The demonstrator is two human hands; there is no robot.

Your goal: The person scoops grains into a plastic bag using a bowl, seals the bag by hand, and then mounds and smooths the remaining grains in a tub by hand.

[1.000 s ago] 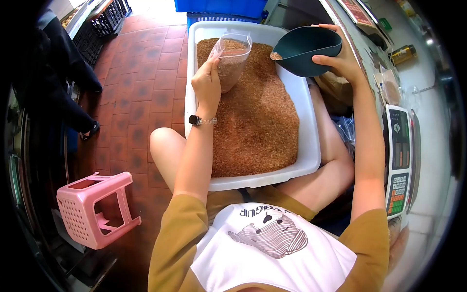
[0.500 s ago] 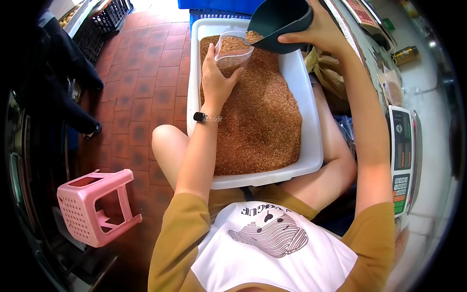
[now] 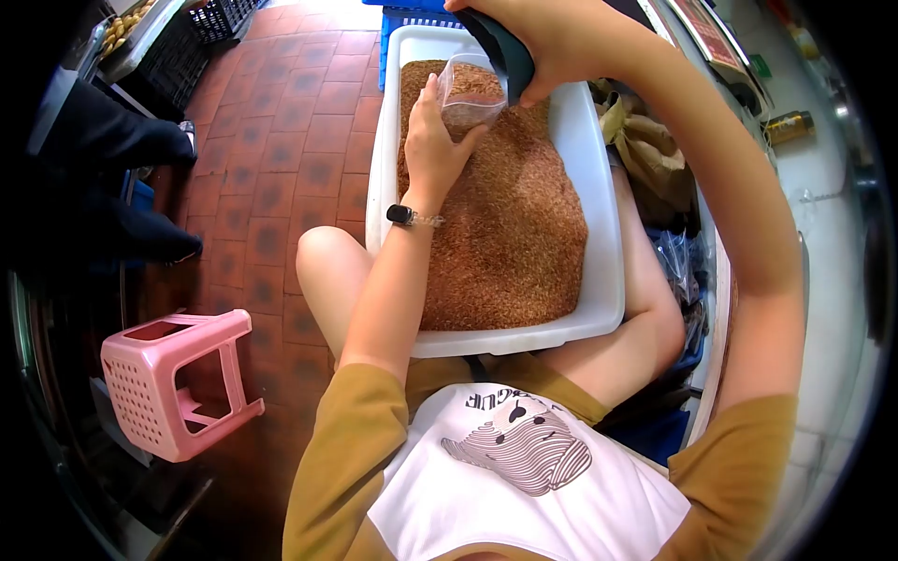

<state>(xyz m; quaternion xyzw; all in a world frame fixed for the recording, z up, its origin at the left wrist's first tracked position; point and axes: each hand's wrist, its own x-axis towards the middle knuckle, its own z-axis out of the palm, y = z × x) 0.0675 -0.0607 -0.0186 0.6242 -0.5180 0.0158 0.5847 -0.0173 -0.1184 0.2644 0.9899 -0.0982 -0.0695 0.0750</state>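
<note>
My left hand (image 3: 438,145) is closed around a clear plastic bag (image 3: 470,110) that stands open at the top and holds brown grain. My right hand (image 3: 552,47) grips a dark green scoop (image 3: 507,58), steeply tilted, with its edge at the bag's mouth. Whether grain is left inside the scoop is hidden from me. Both hands are over a white tub (image 3: 603,280) resting between my legs. Loose reddish-brown grain (image 3: 505,243) lies heaped in the tub.
A pink plastic stool (image 3: 182,383) stands on the red tile floor at left. Another person's dark-clothed legs (image 3: 112,178) are beyond it. Black crates (image 3: 173,65) are at upper left, a blue crate (image 3: 402,21) behind the tub. A brown sack (image 3: 645,150) sits right of the tub.
My right hand has tipped the scoop much more steeply over the bag. My left hand and the bag appear slightly farther right. The other person's feet have shifted.
</note>
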